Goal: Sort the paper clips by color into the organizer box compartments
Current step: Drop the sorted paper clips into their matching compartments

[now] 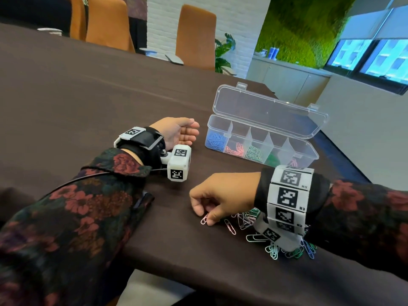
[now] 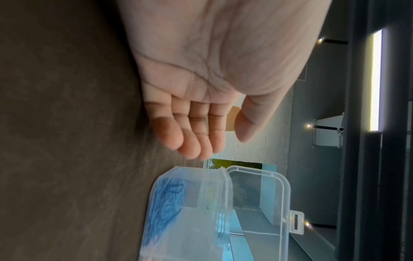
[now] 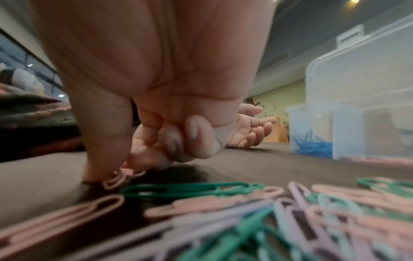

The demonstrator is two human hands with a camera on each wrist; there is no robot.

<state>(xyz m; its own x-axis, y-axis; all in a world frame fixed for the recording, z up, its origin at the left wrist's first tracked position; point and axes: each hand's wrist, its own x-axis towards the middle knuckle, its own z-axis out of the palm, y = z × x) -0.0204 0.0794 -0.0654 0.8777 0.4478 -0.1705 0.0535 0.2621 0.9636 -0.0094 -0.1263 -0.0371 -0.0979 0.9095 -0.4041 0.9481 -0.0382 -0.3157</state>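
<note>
Pink paper clip (image 1: 204,218) apparently pinched, right hand (image 1: 223,196) grip

You're sitting in an office meeting room: long dark conference table (image 1: 110,89), orange chairs (image 1: 195,36) along the far side, moss wall (image 1: 298,29), low cabinets (image 1: 287,80) far right.

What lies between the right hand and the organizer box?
Only bare brown table in the head view, between the right hand and the clear organizer box.
</note>
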